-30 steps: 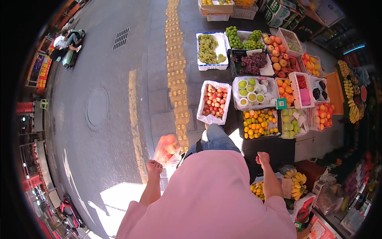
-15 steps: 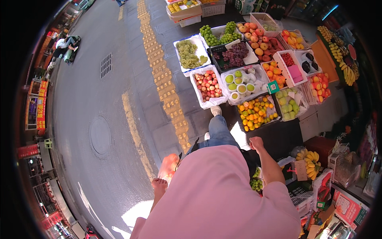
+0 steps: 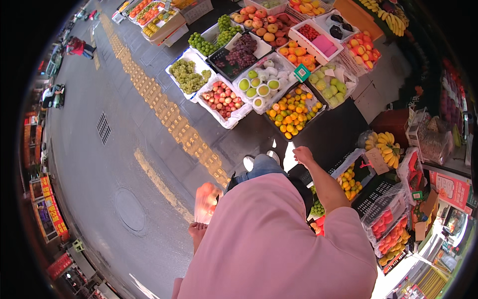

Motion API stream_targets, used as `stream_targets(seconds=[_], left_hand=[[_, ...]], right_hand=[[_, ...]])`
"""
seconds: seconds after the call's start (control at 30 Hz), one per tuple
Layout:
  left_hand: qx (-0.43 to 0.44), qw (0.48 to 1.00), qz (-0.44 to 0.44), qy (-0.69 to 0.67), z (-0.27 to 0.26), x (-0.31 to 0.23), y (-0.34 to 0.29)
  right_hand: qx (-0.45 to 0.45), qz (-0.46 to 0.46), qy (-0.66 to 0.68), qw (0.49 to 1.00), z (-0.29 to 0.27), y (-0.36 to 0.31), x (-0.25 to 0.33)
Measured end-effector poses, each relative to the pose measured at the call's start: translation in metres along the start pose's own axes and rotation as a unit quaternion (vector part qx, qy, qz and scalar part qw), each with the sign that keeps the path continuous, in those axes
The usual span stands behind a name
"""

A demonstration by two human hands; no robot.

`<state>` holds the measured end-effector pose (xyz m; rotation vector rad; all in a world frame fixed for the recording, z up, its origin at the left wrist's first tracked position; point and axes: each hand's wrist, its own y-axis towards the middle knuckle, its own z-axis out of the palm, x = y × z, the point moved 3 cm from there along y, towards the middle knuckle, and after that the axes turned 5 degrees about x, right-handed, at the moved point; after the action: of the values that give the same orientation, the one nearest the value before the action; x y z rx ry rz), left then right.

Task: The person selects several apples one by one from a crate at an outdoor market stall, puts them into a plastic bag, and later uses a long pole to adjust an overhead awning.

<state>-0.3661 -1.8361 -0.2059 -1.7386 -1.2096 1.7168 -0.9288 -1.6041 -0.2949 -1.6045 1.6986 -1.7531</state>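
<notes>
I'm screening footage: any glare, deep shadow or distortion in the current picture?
Head view: sunlight burns out a paving patch beside the right hand and brightens the plastic bag; head view, right: deep shadow swallows detail; head view, left: the yellow paving strip bows.

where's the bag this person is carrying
In the head view, the bag is left of centre, just above the left hand, near the lower end of the yellow paving strip.

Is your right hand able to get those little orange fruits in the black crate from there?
Probably yes, perhaps after bending down or stepping closer: the right hand looks empty, the black crate is open on top, and nothing seems to stand between the hand and the little orange fruits.
</notes>
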Motion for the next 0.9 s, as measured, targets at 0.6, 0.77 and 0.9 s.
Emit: stream_targets(seconds=[0.6, 0.77, 0.9], left_hand=[[0.276, 0.918, -0.086, 0.271, 0.226, -0.036, -0.004], [0.429, 0.743, -0.009, 0.514, 0.287, -0.011, -0.03], [0.363, 0.738, -0.103, 0.56, 0.334, 0.021, -0.007]], right_hand=[[-0.308, 0.127, 0.433, 0.837, -0.005, -0.209, -0.408], [-0.415, 0.209, 0.518, 0.718, 0.106, -0.311, -0.435], [-0.376, 0.279, 0.509, 0.722, 0.235, -0.367, -0.425]])
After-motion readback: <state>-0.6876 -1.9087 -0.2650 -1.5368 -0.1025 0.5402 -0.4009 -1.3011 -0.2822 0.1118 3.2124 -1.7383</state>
